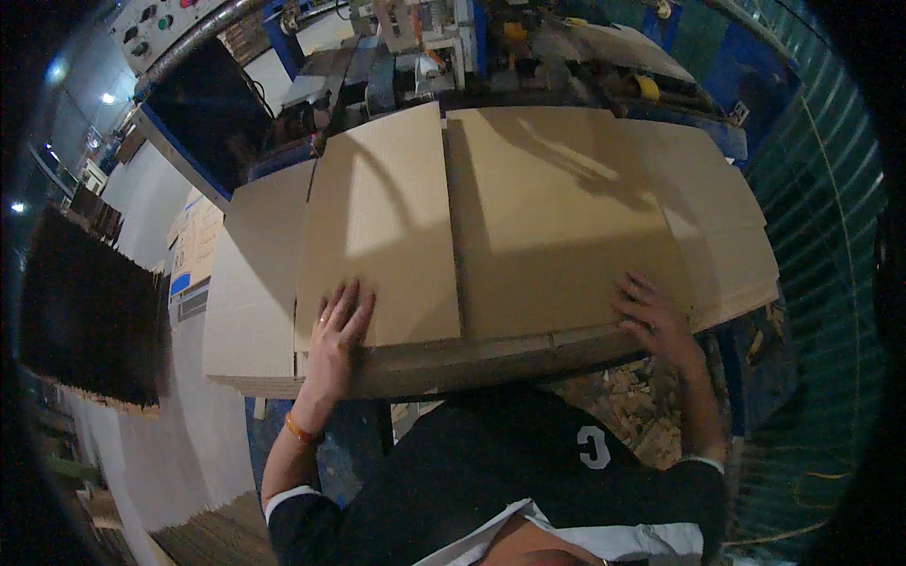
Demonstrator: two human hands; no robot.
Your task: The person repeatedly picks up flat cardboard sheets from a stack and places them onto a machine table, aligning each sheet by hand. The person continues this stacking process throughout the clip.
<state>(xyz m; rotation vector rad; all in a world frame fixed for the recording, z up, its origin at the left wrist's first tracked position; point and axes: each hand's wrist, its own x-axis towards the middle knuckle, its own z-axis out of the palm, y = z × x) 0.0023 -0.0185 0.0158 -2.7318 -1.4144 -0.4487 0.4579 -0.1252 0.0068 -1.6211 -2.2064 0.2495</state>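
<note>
A stack of flat brown cardboard sheets point(557, 222) lies in front of me, its cut panels divided by narrow slots. My left hand point(342, 325) rests with fingers spread on the near end of the left middle panel point(387, 217). At the near right part of the stack is my right hand point(656, 316), its fingers apart and slightly blurred, touching or just over the top sheet. Neither hand grips anything. The sheets' far edges reach up to the rollers of a blue machine point(689, 132).
A control panel with buttons point(156, 26) is at the upper left. Dark stacked sheets point(94, 307) stand on the floor to the left. Cardboard scraps point(628, 406) lie below the stack, and a green corrugated wall point(816, 283) runs along the right.
</note>
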